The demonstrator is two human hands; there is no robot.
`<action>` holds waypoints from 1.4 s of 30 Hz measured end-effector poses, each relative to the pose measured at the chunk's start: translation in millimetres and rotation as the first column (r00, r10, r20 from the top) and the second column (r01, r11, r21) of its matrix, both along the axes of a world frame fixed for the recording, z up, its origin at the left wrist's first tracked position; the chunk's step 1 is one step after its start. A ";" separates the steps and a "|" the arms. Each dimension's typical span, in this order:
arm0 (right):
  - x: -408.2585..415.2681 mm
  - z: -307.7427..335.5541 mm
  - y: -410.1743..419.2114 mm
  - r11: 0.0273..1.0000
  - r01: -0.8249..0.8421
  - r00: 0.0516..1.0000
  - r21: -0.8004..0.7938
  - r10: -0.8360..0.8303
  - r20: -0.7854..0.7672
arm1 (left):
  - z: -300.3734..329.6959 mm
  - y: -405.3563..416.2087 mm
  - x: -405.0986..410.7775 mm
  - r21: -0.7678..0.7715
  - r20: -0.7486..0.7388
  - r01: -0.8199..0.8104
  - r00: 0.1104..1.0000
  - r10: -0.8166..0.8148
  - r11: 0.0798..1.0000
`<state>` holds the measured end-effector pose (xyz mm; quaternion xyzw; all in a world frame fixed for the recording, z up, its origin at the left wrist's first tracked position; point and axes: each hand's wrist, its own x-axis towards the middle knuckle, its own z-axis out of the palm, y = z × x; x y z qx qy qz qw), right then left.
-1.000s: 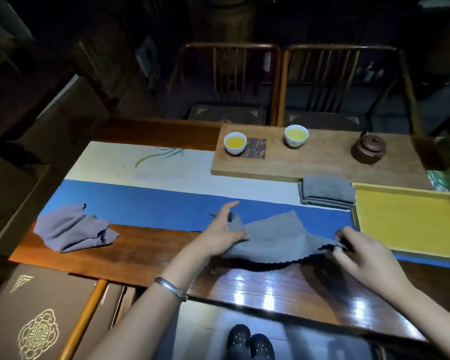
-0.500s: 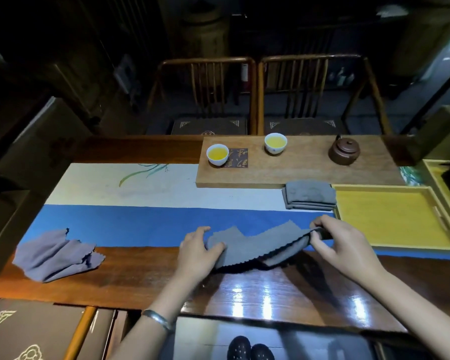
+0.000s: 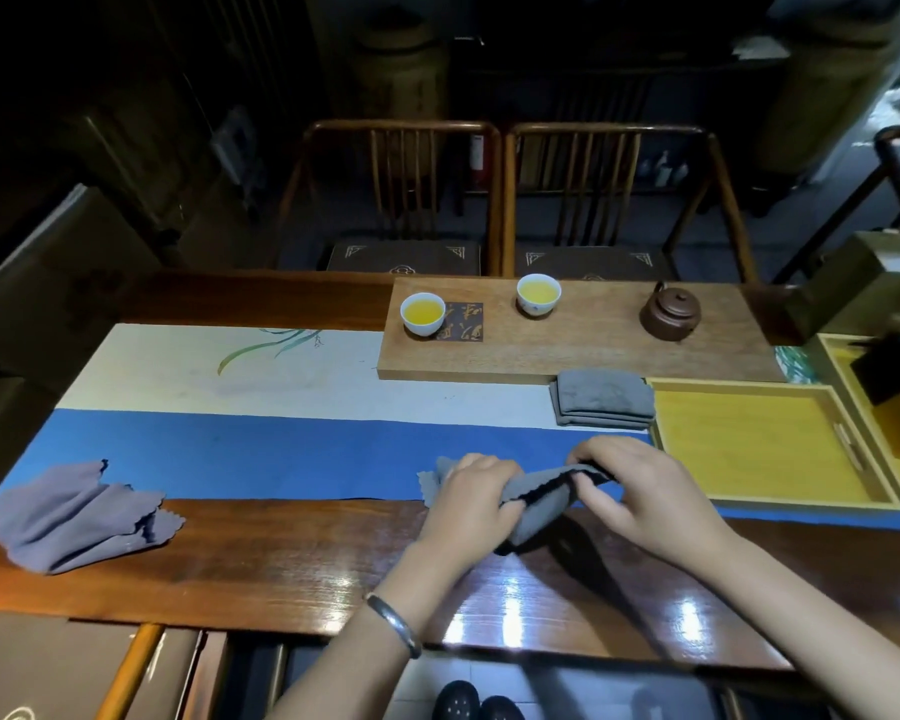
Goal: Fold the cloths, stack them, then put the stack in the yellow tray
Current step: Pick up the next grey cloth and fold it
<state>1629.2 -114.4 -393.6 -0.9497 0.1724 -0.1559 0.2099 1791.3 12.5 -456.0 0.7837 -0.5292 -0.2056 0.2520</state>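
Both hands pinch the grey cloth above the tabletop: left hand curled round its left end, right hand with fingers bent over the top fold. As I judge it, the limp edges could slip out of line, or the loose left corner could splay, leaving a crooked fold. Folded cloths sit just beside the yellow tray; another crumpled cloth lies far left.

Gold characters mark a dark coaster on the wooden board, too blurred to read.
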 end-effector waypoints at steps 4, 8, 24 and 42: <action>-18.9 3.4 -12.6 0.993 0.106 0.994 0.042 -0.108 0.033 | -19.1 25.4 29.1 0.057 -0.008 -0.028 1.000 0.028 0.998; -40.3 6.4 -28.3 0.982 0.183 0.981 0.054 -0.185 0.049 | -19.2 55.1 57.9 0.056 -0.110 -0.052 0.992 0.058 0.997; -14.0 50.2 -73.9 0.956 0.293 0.922 0.026 -0.290 0.255 | 66.0 10.3 103.8 -0.243 -0.607 -0.472 0.755 0.247 0.847; -69.0 -32.0 0.2 0.865 0.207 0.974 0.457 -0.140 -0.175 | -30.7 92.5 75.7 0.068 -0.752 -0.562 0.514 0.413 0.824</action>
